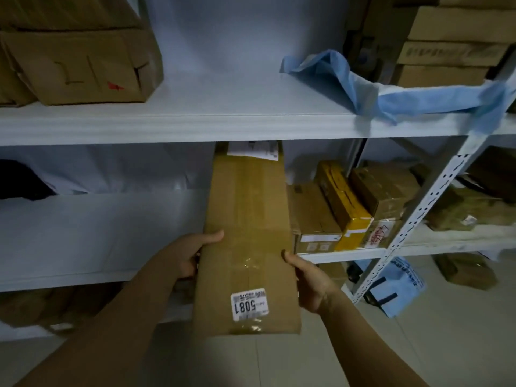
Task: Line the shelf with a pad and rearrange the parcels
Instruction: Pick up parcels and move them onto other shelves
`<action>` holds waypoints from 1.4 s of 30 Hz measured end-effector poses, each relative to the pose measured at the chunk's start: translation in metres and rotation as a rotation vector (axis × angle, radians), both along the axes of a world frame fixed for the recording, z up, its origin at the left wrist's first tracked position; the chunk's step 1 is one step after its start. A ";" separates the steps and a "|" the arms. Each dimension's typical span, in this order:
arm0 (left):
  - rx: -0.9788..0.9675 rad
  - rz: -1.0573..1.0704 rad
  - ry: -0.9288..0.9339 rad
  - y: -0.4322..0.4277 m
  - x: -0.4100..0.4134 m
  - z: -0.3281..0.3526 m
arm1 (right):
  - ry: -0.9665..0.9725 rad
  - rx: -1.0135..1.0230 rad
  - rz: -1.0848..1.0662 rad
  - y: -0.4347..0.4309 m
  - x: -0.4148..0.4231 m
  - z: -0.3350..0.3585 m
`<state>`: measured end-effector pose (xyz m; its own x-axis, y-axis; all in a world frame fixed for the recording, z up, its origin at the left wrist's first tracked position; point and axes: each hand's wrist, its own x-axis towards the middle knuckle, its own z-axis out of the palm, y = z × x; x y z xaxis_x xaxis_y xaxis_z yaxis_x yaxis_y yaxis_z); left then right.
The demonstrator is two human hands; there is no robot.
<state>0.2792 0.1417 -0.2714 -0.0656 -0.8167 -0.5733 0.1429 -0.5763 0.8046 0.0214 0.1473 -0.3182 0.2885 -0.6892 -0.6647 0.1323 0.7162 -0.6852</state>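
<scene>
Long, narrow brown cardboard parcel (245,238), smooth-faced, sealed lengthwise with glossy clear tape, held by its near half between both hands. Left hand (181,258) gripping the left edge, thumb flat on the top face, fingers curled underneath. Right hand (310,283) clamped on the right edge, thumb on top, fingers hidden below. White rectangular paper label (249,304) printed 5081 close to the near end; second white paper slip (254,150) at the far end, partly hidden by the board above. Far end of the parcel in under the upper white metal shelf board (195,118), over the middle white shelf board (83,247); near end out past the front edge, above the pale tiled floor (418,344); contact with the middle board not discernible. Just right of the parcel, on the same board: small brown cartons (312,219) and a yellow-taped box (346,208), packed side by side, blocking that side. Crumpled pale blue non-woven sheet (391,90) on the right part of the upper board, soft and creased, one end trailing over the perforated white steel upright (416,216). Dented brown cardboard box (83,62) with black marker strokes at upper left. Stack of flat brown cartons (452,43) at upper right. Blue printed bag (396,286) on the floor behind the upright.
</scene>
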 end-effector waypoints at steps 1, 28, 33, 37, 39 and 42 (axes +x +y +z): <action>-0.010 0.033 0.031 -0.016 -0.014 0.001 | -0.035 0.009 -0.053 -0.011 -0.014 0.005; -0.125 0.040 -0.084 -0.215 -0.186 -0.057 | -0.353 -0.018 -0.657 -0.180 -0.094 -0.038; -0.099 0.110 -0.143 -0.217 -0.190 -0.061 | -0.108 0.063 -0.703 -0.197 -0.087 -0.051; -0.093 0.154 -0.167 -0.215 -0.195 -0.071 | 0.035 0.135 -0.675 -0.198 -0.085 -0.053; -0.093 0.170 -0.174 -0.214 -0.198 -0.073 | 0.047 0.142 -0.673 -0.197 -0.087 -0.055; -0.086 0.182 -0.188 -0.214 -0.200 -0.072 | 0.001 0.145 -0.685 -0.198 -0.088 -0.050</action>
